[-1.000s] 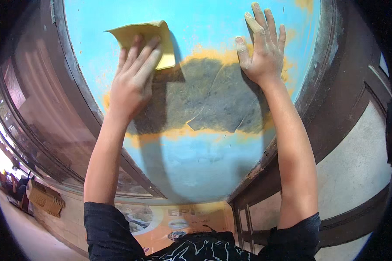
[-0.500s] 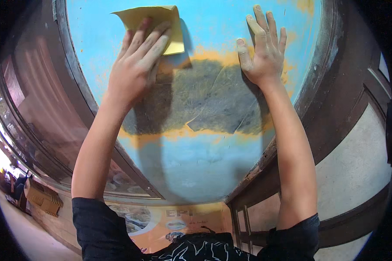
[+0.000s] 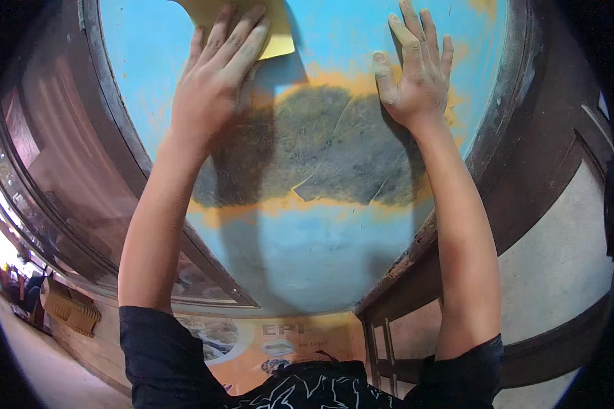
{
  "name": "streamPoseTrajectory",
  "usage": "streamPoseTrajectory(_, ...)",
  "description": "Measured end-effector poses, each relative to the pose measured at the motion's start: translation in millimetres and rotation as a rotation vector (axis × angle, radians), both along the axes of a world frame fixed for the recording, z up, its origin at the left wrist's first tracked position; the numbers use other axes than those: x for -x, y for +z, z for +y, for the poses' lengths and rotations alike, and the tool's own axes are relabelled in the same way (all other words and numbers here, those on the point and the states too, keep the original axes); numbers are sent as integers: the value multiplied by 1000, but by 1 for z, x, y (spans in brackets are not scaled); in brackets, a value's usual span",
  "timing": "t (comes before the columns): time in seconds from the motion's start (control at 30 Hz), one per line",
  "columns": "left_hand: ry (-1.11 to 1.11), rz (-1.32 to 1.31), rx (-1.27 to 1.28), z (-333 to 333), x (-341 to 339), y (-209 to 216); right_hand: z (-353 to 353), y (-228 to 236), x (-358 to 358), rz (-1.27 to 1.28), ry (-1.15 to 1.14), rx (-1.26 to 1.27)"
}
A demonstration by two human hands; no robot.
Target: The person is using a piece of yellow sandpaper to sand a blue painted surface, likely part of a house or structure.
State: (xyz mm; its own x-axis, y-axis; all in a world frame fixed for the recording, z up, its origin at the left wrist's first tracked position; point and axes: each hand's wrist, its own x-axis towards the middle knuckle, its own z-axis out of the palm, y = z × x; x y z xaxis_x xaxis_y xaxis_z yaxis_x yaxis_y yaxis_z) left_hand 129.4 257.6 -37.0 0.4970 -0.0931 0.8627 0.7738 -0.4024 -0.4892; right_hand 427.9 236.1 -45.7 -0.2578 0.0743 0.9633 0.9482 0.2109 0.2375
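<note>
My left hand (image 3: pixel 215 88) lies over a yellow sheet of sandpaper (image 3: pixel 278 27), its fingers holding the sheet to a painted panel (image 3: pixel 327 245). Part of the sheet runs out of view at the top, and its right corner sticks out past my fingers. My right hand (image 3: pixel 416 78) rests on the panel farther right, fingers apart, holding nothing; pale dust coats its fingertips. Between and below my hands, a dark worn patch (image 3: pixel 334 146) with orange edges breaks the light blue paint. Thin cracked flakes show along the lower side of this patch.
A dark wooden frame (image 3: pixel 498 116) borders the panel on the right, and another wooden edge (image 3: pixel 126 116) runs down its left. Glazed panes (image 3: pixel 75 157) stand at the left. An orange printed sheet (image 3: pixel 307 347) and a brown ridged object (image 3: pixel 71 307) are lower down.
My left hand and the sandpaper have moved slightly up the panel. My right hand keeps about the same place, and the whole view has shifted a little.
</note>
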Motion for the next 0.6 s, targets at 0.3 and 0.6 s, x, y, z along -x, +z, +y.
streamPoseTrajectory(0.3, -4, 109, 28, -7, -14, -20, -18, 0, 9, 26, 9, 36)
streamPoseTrajectory(0.6, -9, 199, 50, -22, -22, -44, -25, -7, 19, 22, 38, 7)
